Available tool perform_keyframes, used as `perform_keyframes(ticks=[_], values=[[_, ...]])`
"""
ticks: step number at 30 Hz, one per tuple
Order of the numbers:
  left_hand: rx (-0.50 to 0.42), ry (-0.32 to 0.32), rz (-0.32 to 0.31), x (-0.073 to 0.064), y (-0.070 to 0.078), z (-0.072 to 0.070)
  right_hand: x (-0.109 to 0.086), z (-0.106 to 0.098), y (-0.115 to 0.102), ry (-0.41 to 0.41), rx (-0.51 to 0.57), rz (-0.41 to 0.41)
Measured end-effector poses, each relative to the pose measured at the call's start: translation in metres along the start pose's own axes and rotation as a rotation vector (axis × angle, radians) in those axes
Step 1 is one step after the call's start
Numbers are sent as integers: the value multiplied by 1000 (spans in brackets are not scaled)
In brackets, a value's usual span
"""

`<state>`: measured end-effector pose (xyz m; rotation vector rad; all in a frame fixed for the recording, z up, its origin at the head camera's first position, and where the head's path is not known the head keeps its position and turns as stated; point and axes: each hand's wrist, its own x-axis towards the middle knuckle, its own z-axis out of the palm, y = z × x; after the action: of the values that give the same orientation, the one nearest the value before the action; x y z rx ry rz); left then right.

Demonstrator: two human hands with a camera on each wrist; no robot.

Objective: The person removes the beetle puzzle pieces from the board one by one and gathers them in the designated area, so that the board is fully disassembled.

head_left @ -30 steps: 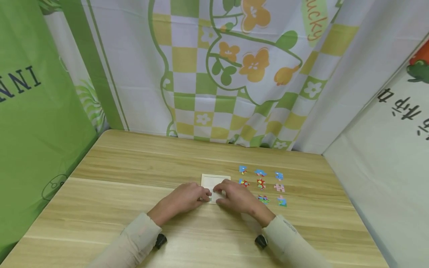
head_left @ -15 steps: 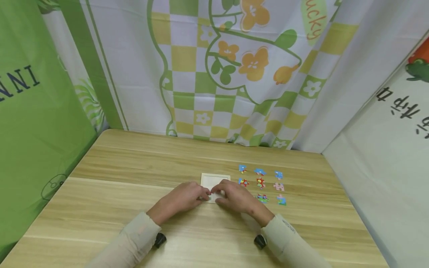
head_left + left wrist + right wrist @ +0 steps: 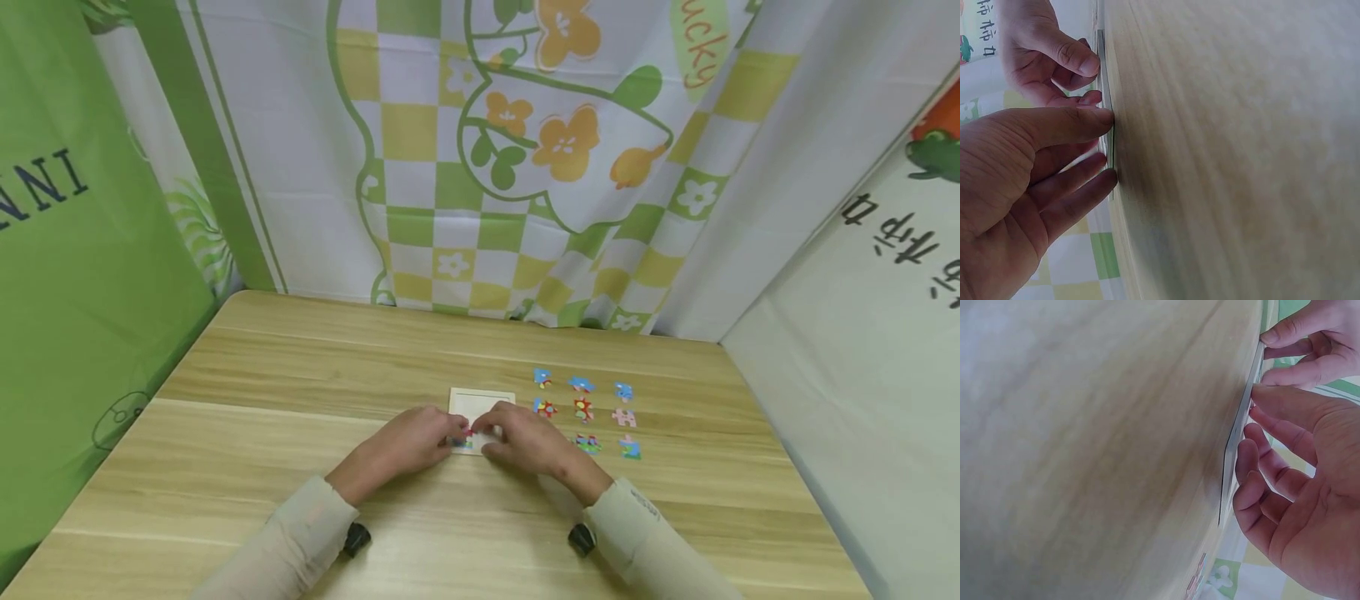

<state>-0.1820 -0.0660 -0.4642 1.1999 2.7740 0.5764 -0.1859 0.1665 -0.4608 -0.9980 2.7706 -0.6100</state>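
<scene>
A small pale wooden puzzle tray (image 3: 483, 397) lies flat on the table between both hands. In its near left corner sits a colourful jigsaw piece (image 3: 463, 443), with red showing at its upper right and the fingers partly covering it. My left hand (image 3: 420, 437) reaches in from the left, fingertips at the tray's left side and the piece. In the left wrist view, its thumb and fingers extend to the tray edge. My right hand (image 3: 528, 440) comes from the right, index fingertip beside the piece and thumb at the tray's near edge. Its other fingers bend loosely in the right wrist view.
Several loose jigsaw pieces (image 3: 582, 408) lie in rows right of the tray, the lower left ones partly behind my right hand. Black wrist-camera mounts (image 3: 357, 540) stick out below both sleeves. Patterned curtains (image 3: 480, 208) hang behind the wooden table (image 3: 300, 375).
The left fingertips have shifted slightly up and left, uncovering more of the jigsaw piece in the tray corner. The right index fingertip has moved slightly left toward it.
</scene>
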Motion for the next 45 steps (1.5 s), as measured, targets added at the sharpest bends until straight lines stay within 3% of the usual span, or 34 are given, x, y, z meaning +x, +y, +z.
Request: perform_keyframes(ticks=[7,17,32,45], values=[[48,30,-89,0,-2,1,0,-1,-1,-9,5,7],[64,15,-129,-1,-4,2,2,-1,0,-16,25,-1],[1,56,-224,0,-4,2,4,1,-4,1,51,36],[-24,63,-238,2,-3,1,6,1,-6,46,48,33]])
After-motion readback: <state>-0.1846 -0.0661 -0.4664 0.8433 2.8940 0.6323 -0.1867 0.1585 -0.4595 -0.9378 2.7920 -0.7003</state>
